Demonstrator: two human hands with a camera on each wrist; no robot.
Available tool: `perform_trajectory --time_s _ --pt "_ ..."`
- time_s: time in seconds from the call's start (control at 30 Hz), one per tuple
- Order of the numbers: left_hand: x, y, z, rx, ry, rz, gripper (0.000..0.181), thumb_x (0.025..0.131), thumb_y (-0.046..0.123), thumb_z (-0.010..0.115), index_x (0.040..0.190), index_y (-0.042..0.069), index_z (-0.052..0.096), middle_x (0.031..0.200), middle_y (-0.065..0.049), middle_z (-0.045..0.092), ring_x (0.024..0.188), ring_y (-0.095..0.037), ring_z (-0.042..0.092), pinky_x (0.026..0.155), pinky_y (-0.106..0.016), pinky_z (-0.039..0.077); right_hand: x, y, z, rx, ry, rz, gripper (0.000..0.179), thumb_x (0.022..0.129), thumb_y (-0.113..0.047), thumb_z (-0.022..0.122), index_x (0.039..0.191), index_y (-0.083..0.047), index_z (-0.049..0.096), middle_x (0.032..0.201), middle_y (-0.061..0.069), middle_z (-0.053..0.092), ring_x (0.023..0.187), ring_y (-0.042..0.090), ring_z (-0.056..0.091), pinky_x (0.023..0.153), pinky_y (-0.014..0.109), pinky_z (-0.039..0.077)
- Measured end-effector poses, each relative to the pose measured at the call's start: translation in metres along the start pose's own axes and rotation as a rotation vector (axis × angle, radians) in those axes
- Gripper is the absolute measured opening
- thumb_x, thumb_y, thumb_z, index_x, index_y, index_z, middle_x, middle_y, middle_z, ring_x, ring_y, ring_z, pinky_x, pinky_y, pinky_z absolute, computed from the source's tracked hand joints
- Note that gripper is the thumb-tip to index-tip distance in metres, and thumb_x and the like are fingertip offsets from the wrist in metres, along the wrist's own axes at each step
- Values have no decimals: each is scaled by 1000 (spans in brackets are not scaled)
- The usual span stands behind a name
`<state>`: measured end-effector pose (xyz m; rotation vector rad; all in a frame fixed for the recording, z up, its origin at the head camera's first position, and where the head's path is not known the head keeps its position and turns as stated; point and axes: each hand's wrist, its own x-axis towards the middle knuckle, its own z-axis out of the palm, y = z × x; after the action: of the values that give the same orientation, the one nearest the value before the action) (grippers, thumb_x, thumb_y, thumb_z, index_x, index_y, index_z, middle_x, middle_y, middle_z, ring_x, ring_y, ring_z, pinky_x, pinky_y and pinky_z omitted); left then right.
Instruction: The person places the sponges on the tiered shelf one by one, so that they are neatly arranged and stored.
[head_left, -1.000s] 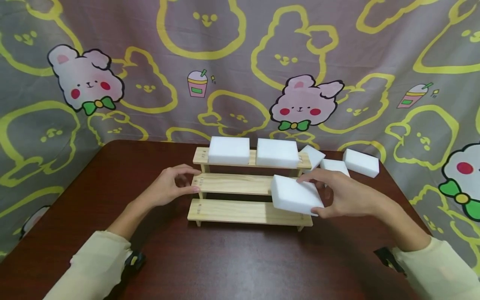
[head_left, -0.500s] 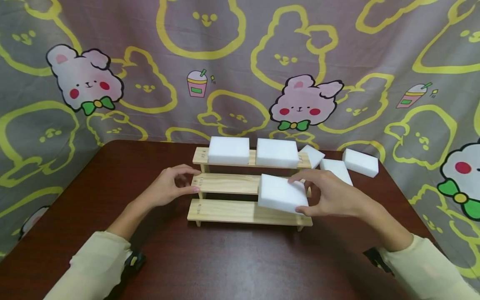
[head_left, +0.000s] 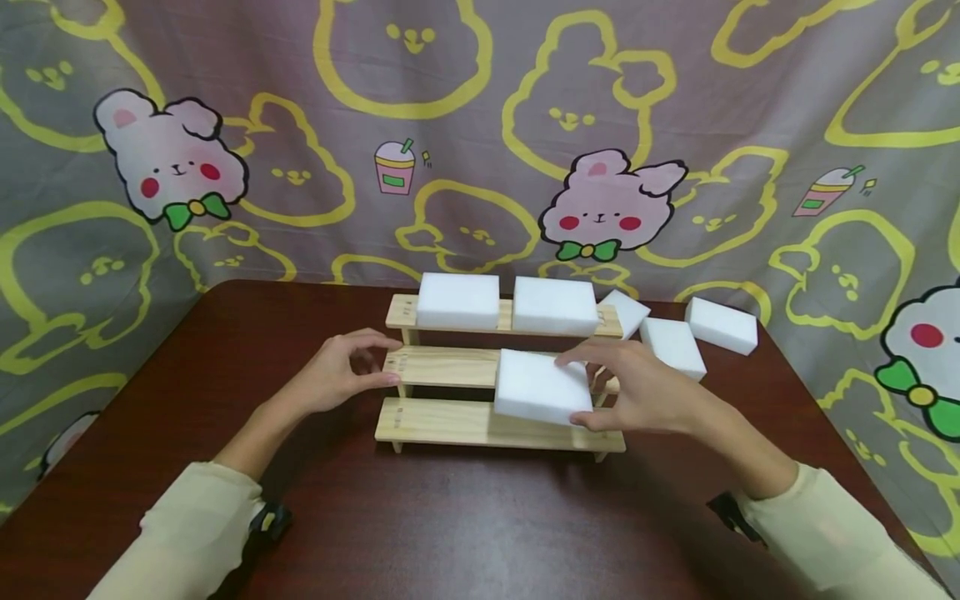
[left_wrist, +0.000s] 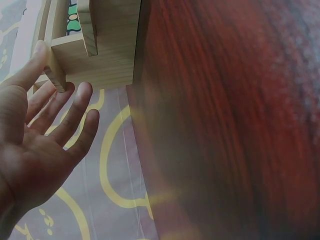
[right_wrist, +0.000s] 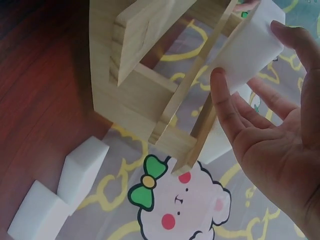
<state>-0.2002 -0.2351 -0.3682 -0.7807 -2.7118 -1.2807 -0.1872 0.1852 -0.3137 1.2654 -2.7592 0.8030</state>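
Note:
A three-tier wooden display rack (head_left: 442, 421) stands on the table. At the left end of its middle tier is my left hand (head_left: 337, 371), with thumb and fingertips around the board's end (left_wrist: 55, 72). My right hand (head_left: 645, 383) pinches a white foam block (head_left: 540, 387) by its right side, thumb at the near edge and fingers at the far one. The block is slightly tilted and overlaps the right half of the middle and bottom tiers in the head view. The right wrist view shows the held block (right_wrist: 255, 45) close beside the rack's boards.
Two white blocks sit on the top tier, one at the left (head_left: 457, 300) and one at the right (head_left: 555, 306). Three more blocks (head_left: 722, 325) lie on the dark red table (head_left: 480, 525) behind the right hand. A patterned curtain (head_left: 465, 125) hangs behind the table.
My right hand has carried the foam block leftward in front of the rack, from its right end toward the middle. My left hand stays at the middle tier's left end.

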Motion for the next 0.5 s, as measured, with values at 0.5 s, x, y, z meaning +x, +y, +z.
perform_trajectory --time_s 0.5 --pt "0 -1 0 -5 -1 11 40 89 9 83 126 -1 71 120 -14 69 82 -17 66 71 -32 55 25 -17 14 -14 -15 14 55 78 -26 90 126 -10 68 108 2 61 81 15 60 69 30 53"
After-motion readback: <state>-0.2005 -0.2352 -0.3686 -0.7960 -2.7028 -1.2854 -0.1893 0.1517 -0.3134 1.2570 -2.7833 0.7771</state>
